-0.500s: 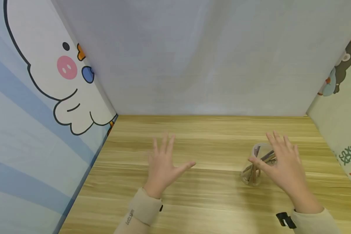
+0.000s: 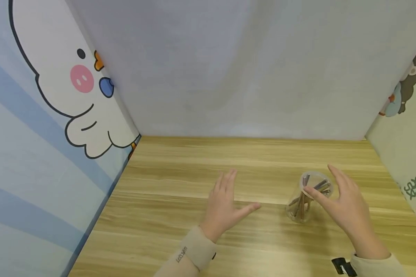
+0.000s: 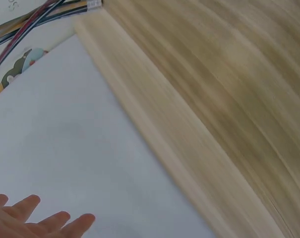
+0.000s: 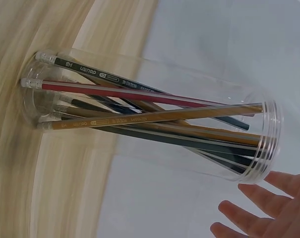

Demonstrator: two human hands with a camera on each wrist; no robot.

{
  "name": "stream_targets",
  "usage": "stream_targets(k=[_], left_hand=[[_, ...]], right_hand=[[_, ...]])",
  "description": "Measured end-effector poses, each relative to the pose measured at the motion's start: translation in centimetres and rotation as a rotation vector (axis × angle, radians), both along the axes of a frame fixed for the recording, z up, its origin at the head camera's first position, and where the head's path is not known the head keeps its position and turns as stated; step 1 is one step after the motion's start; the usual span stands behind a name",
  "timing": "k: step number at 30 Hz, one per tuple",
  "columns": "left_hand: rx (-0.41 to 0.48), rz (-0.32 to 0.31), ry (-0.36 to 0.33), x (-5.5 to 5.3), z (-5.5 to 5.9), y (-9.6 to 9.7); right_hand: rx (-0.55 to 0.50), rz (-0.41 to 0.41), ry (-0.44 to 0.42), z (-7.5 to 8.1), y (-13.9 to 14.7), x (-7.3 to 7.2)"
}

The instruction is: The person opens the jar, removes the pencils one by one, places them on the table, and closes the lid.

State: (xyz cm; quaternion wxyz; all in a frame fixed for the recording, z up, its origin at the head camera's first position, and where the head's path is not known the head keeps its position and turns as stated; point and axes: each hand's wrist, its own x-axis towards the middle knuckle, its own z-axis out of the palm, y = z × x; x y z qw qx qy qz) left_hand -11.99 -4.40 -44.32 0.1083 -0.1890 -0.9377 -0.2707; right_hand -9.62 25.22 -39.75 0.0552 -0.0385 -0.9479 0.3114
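A tall clear plastic cylinder full of pencils stands upright on the wood-grain table, right of the middle. Several pencils, dark green, red and yellow-brown with erasers at the bottom end, lean crosswise inside it. My right hand is at the cylinder's right side, thumb and fingers spread; in the head view its thumb overlaps the rim. In the right wrist view the fingertips lie close by the cylinder's top end. Left of the cylinder, my left hand hovers over the table with nothing in it, thumb stretched out.
The wood-grain table ends at a plain grey-white back panel. A blue-and-white panel with a cartoon bird borders the left, and a pale printed panel borders the right.
My left hand has moved right, toward the cylinder. My right hand has shifted slightly right and down, its fingers drawn closer together. The cylinder stays where it was.
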Motion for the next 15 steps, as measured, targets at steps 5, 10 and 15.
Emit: stream_targets(k=[5, 10, 15], left_hand=[[-0.011, -0.052, 0.047, 0.0, -0.4, 1.4], [0.004, -0.093, 0.001, 0.0, -0.6, 2.8], [0.023, -0.114, -0.076, 0.0, -0.8, 4.5]], right_hand=[[0.008, -0.002, -0.001, -0.3, 0.3, 0.0], [0.028, -0.004, 0.003, -0.5, 0.5, -0.1], [0.047, 0.01, 0.005, -0.6, 0.8, -0.2]])
